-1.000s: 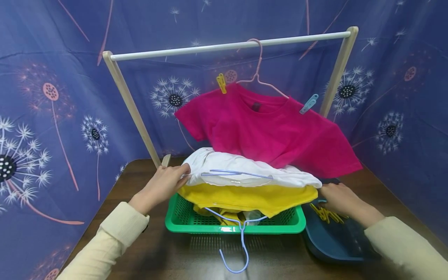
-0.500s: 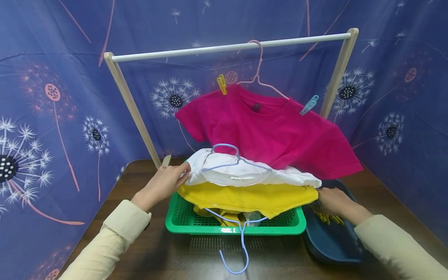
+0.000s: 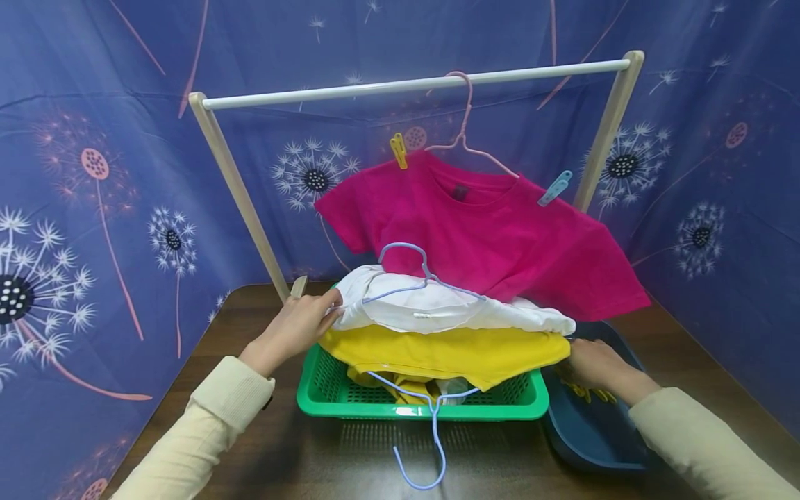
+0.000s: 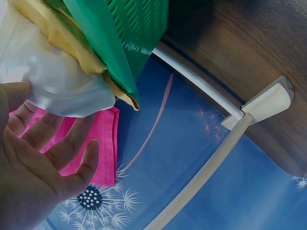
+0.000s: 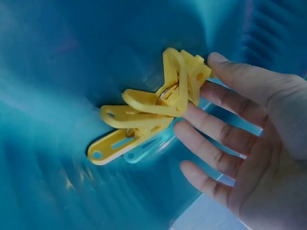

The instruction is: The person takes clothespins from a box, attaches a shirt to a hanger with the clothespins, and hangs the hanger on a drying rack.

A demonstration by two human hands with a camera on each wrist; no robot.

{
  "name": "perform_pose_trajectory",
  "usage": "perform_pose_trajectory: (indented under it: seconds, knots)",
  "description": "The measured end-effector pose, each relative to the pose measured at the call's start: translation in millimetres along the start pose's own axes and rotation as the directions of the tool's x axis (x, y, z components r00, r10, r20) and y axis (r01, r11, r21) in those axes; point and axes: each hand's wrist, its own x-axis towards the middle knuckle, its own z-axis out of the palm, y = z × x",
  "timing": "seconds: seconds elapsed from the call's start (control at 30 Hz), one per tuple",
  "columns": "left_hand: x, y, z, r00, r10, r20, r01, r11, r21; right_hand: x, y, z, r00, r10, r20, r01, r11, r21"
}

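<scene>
Blue curtain (image 3: 94, 69) is backing your brown table (image 3: 269, 444)
Your left hand (image 3: 294, 330) is pinching white shirt (image 3: 500, 316); only right wrist view is showing right hand (image 5: 271, 151) spread, touching yellow pegs (image 5: 151, 100)

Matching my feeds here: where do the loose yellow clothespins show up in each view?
Head: yellow clothespins lower right, in the dark blue tray, just below the right hand.
Left wrist: not in it.
Right wrist: around the centre, at that hand's fingertips.
Shared landmark: the right hand, in the head and right wrist views only.
</scene>
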Motion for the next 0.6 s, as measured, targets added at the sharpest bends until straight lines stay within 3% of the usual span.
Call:
perform_pose_trajectory:
  seconds: [0.4, 0.6]
  knots:
    - [1.6, -1.9, 4.6, 0.999, -0.007, -0.039, 0.007, 1.0, -0.008, 2.8, 1.6, 6.1, 0.999, 0.003, -0.047, -0.002, 1.0, 0.016]
    - [1.5, -2.8, 5.1, 0.999, -0.028, -0.039, 0.028, 1.0, -0.011, 2.6, 2.3, 3.0, 0.999, 0.042, -0.012, -0.041, 0.999, 0.033]
